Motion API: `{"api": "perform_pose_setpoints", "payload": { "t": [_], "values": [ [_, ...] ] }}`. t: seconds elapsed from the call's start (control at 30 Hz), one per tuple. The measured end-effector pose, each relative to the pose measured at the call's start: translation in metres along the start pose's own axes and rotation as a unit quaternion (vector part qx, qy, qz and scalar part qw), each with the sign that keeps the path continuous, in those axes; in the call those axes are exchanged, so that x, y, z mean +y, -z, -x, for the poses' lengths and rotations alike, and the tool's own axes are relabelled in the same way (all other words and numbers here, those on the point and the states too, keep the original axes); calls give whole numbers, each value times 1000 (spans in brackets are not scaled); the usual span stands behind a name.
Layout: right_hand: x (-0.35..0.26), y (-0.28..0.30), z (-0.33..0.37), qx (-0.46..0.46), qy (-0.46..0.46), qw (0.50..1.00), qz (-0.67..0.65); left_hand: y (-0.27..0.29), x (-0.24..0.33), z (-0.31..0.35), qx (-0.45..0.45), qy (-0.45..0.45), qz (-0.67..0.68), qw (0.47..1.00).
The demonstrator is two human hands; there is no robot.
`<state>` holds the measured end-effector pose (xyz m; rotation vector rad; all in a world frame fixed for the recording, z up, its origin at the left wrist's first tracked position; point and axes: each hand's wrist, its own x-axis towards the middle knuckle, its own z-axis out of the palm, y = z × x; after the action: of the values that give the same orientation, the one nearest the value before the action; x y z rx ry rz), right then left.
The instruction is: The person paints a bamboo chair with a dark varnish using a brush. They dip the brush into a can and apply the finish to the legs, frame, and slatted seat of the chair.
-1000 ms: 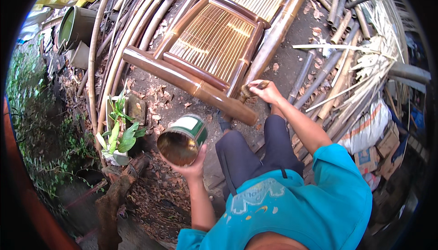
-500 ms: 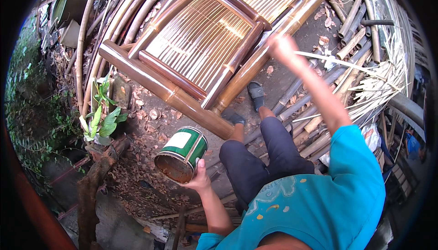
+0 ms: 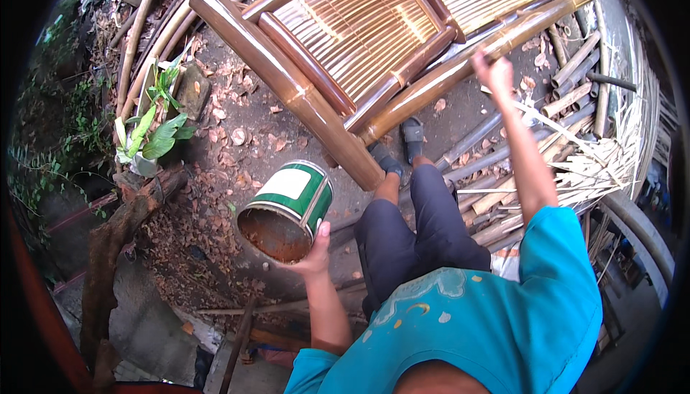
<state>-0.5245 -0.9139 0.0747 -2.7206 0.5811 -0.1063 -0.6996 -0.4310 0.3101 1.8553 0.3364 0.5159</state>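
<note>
My left hand (image 3: 314, 254) grips a green metal can (image 3: 297, 198) with a pale blank-looking panel. The can is tilted, its open mouth toward me, showing a brownish inside with residue. Over the long side rail (image 3: 424, 94) of a glossy bamboo lounger, my right hand (image 3: 494, 78) is raised with curled fingers. Whatever it holds, if anything, is too small and blurred to make out, and whether the fingers touch the rail is unclear. The lounger's slatted panel (image 3: 359, 24) and thick brown end pole (image 3: 287, 85) lie ahead of me.
Cut bamboo poles (image 3: 575, 71) and a heap of pale split strips (image 3: 593, 160) lie to the right. On the left stand a leafy plant (image 3: 162, 135) and a rough tree branch (image 3: 108, 250). Dry leaves (image 3: 194, 265) cover the ground; my sandalled feet (image 3: 399, 146) are beside the lounger.
The view has shifted, so the lounger sits further right and higher. My right hand stays near the side rail, its curled fingers clearer now. The can remains in my left hand, still tilted.
</note>
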Motion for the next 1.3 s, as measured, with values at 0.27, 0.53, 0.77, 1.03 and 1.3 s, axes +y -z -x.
{"api": "perform_pose_setpoints", "payload": {
  "t": [0.27, 0.53, 0.77, 1.03, 1.3],
  "values": [
    [-162, -60, 217, -314, -45, 836, -447, 24, -7, 6, 3, 49, -27, 998],
    [-160, -36, 172, -336, -82, 841, -417, -15, -8, 7, -14, 60, -15, 998],
    [64, 50, -154, -176, -10, 983, -45, -91, -8, 21, -2, 32, -48, 998],
    [63, 29, -166, -222, 278, 926, 123, -244, 33, 22, 53, 42, -13, 998],
    [212, 147, -334, -230, -109, 962, -102, -340, 44, -2, 64, -11, 35, 997]
  ]
}}
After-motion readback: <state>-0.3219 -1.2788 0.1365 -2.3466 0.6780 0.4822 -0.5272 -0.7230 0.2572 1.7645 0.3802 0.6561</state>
